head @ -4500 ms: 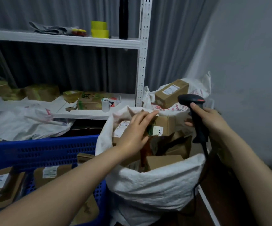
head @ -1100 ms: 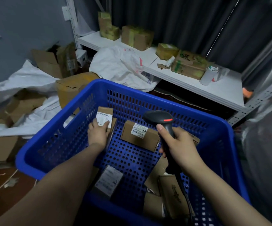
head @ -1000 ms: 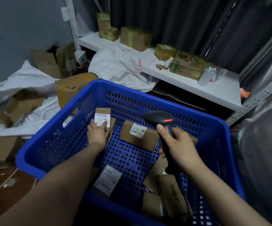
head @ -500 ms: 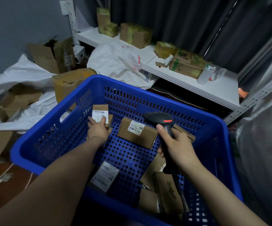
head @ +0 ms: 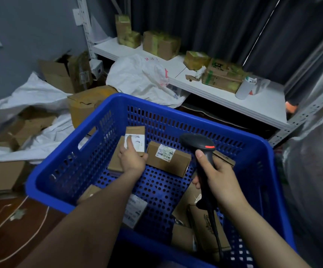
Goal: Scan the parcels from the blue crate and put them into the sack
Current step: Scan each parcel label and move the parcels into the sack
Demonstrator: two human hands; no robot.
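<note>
The blue crate (head: 91, 120) fills the middle of the view and holds several small cardboard parcels. My left hand (head: 132, 158) is inside it and grips a small brown parcel (head: 135, 133) with a white label, thumb on the label. Beside it lies another labelled parcel (head: 169, 158). My right hand (head: 217, 177) holds the black barcode scanner (head: 199, 145) upright over the crate, its cable hanging down. A grey-white sack (head: 315, 171) shows blurred at the right edge.
A white shelf (head: 253, 101) behind the crate carries taped boxes, a white cup (head: 242, 89) and a white bag (head: 143, 78). To the left lie cardboard boxes (head: 87, 105) and white sacking (head: 31, 93) on the floor.
I turned from the sack to the crate. Over the last second my left hand has closed on the small labelled parcel and tilted it up; the scanner hand has stayed in place.
</note>
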